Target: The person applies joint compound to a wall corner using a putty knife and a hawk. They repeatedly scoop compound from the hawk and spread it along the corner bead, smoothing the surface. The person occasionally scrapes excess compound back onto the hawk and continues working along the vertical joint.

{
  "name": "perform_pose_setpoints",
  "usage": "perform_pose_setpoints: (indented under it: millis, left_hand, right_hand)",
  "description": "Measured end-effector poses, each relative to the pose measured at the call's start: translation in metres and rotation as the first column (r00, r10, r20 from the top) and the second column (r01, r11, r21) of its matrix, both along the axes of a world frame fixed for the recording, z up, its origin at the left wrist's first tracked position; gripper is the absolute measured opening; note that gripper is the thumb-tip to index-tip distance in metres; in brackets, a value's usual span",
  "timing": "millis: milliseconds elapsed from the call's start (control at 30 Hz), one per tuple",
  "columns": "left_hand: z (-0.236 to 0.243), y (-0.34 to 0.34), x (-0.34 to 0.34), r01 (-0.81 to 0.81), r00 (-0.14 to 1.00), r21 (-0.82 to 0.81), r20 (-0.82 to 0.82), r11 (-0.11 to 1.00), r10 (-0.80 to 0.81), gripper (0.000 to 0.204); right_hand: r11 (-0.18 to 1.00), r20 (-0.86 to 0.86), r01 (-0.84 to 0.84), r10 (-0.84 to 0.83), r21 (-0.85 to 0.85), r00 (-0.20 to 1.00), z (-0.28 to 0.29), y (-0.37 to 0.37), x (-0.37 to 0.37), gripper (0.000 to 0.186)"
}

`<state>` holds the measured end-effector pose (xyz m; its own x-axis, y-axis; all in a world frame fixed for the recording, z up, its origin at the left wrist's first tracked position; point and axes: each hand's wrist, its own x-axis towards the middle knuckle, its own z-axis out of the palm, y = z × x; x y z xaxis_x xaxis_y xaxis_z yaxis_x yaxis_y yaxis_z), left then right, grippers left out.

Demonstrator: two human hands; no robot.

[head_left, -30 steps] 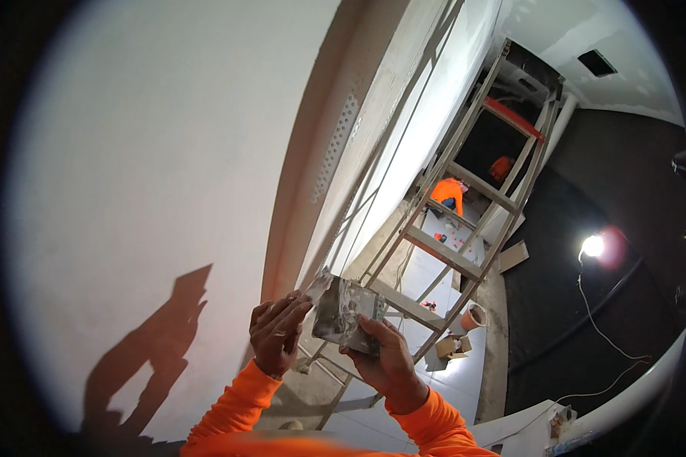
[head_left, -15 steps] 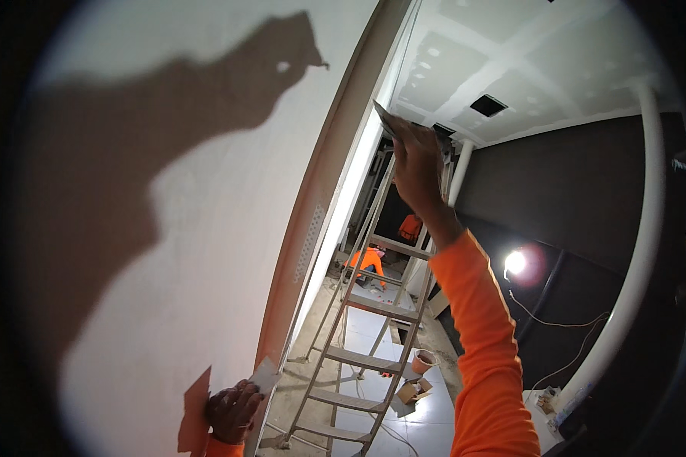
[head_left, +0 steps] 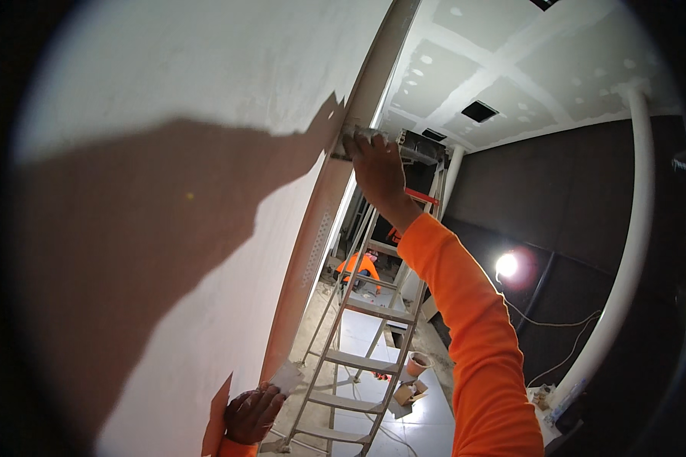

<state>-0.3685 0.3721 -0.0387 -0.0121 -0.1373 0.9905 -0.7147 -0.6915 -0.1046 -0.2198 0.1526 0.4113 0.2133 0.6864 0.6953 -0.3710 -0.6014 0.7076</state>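
Observation:
My right hand is raised to the corner strip at the edge of the pale wall. Its fingers are closed round a thin, flat putty knife, whose blade lies against the strip; the handle is hidden in the hand. Lower down, my left hand is closed on a pale, flat scraper blade, which sticks out from the fingers beside the foot of the same strip. A large shadow of my right arm falls across the wall.
A metal stepladder stands right of the wall edge. Behind it are a bucket, an open cardboard box and a crouching person in orange. A bright lamp with a trailing cable and a white pipe are at right.
My right hand has moved left and down, bringing the putty knife from beside the wall edge onto the corner strip. My left hand has shifted slightly right and down, still holding its blade.

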Motion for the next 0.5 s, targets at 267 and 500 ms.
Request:
perform_pose_setpoints:
  millis: [267,500]
  left_hand:
    - [0.0,-0.002,0.002,-0.017,1.0,0.006,0.022,1.0,0.017,0.023]
    - [-0.003,0.002,-0.001,0.031,0.999,0.041,-0.034,0.999,-0.03,0.015]
  right_hand:
    - [0.999,0.069,-0.033,0.032,0.015,0.997,0.022,0.003,-0.01,0.047]
    - [0.998,-0.17,0.064,-0.065,-0.013,0.983,-0.005,-0.001,-0.016,0.046]
